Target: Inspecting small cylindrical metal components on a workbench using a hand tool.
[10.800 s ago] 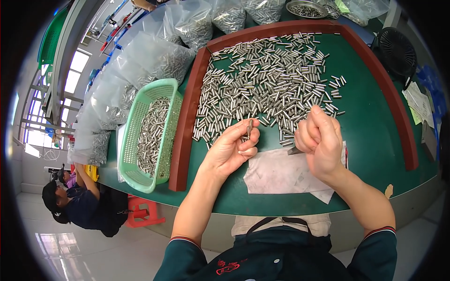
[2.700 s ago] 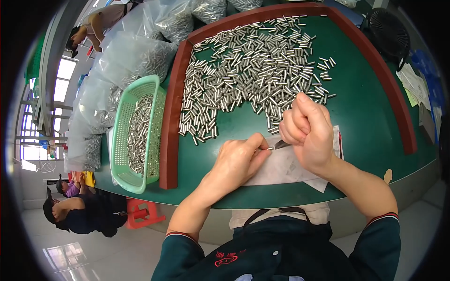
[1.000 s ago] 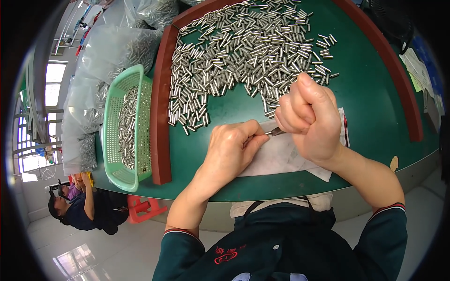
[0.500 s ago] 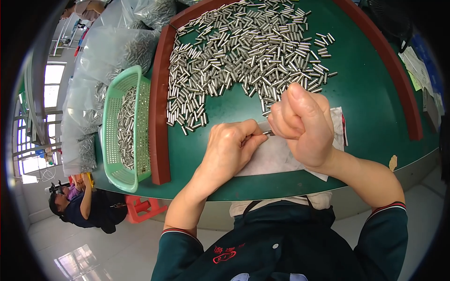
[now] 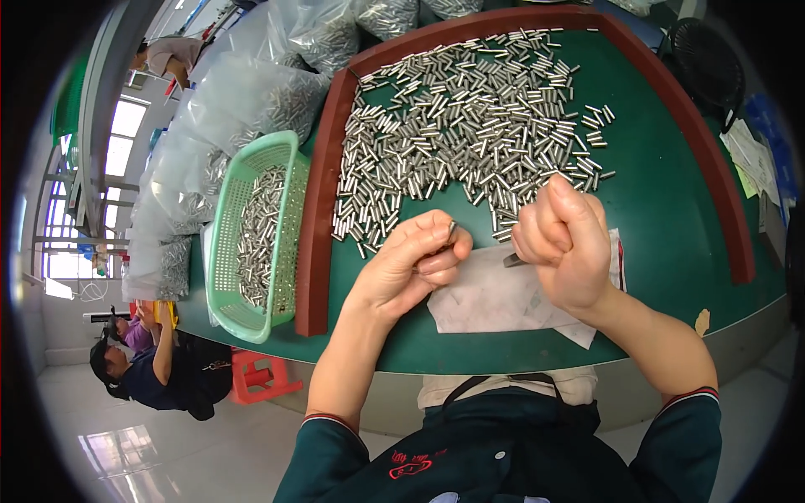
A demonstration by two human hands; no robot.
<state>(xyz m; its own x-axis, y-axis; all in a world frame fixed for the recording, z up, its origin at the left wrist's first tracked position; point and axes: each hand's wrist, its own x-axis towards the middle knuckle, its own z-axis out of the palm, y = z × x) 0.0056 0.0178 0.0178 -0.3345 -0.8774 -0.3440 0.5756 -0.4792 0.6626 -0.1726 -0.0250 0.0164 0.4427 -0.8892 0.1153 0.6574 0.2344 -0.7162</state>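
One metal pin: it is up at the fingers of your left hand, only a short length of it showing, above the desk and apart from the loose pins.
Left fingers: your thumb and forefinger pinch that pin, with the other fingers curled in below; you have the palm turned partly upward.
Right fingers: your right hand is curled into a fist around a dark grey tool; only its end shows, so you cannot tell its full shape here.
Step in hand: this looks like you checking or turning a single pin between the fingers, with the tool held ready and not touching it.
Next move: it seems to call for a steady pinch, and for care with the tool's end near your left fingers if the two are brought together.
Cloth: it lies on the desk under and between your hands.
Pile of pins: it spreads over the desk beyond your hands, inside a reddish-brown frame.
Green basket: it stands just left of the frame, with more pins inside.
Clear bags: they line the far left, filled with similar pieces.
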